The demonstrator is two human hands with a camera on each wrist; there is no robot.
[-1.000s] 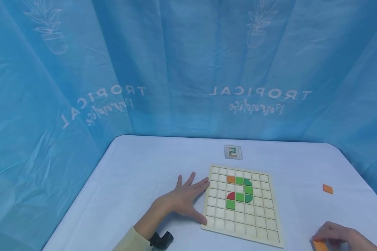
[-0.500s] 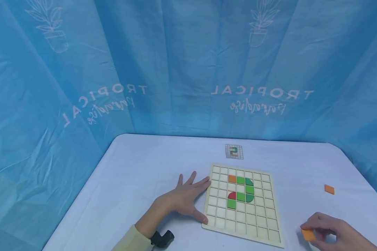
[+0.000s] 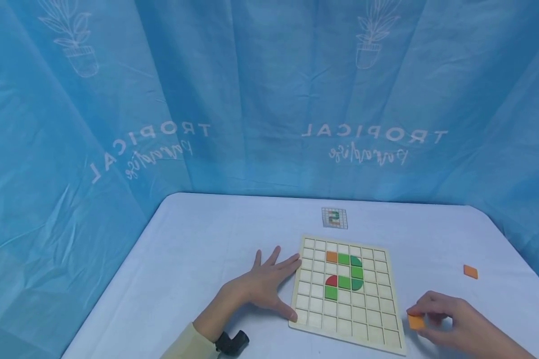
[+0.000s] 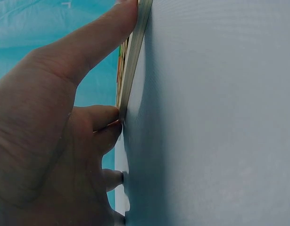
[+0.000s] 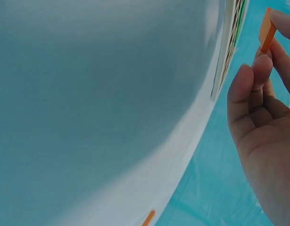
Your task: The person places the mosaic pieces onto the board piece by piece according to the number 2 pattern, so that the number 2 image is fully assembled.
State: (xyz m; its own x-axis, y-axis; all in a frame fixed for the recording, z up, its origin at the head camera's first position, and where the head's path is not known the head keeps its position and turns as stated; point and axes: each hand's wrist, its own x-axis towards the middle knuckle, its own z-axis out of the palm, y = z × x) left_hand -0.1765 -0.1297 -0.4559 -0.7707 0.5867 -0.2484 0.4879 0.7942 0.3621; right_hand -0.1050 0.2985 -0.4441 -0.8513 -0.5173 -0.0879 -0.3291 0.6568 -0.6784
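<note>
A pale wooden grid board (image 3: 314, 319) lies on the white table, with green, red and orange tiles set in some squares, such as an orange tile (image 3: 332, 257) and a red quarter-round tile (image 3: 331, 280). Spread out at the board's left edge, my left hand (image 3: 265, 285) touches it with thumb and fingertips; the left wrist view shows the thumb (image 4: 107, 35) against the rim. My right hand (image 3: 449, 319) pinches an orange square tile (image 3: 416, 321) between thumb and fingers, just off the board's right edge. In the right wrist view that tile (image 5: 267, 30) is held above the cloth.
Behind the board lies a small printed card (image 3: 334, 218) with a gridded, coloured pattern. A loose orange tile (image 3: 470, 271) lies on the table at the right. A black object (image 3: 231, 343) is by the left wrist. Blue curtains (image 3: 269, 99) surround the table.
My right hand has lifted the orange tile and carried it left toward the board's right edge. The left hand stays at the board's left edge, and the tiles on the board look the same.
</note>
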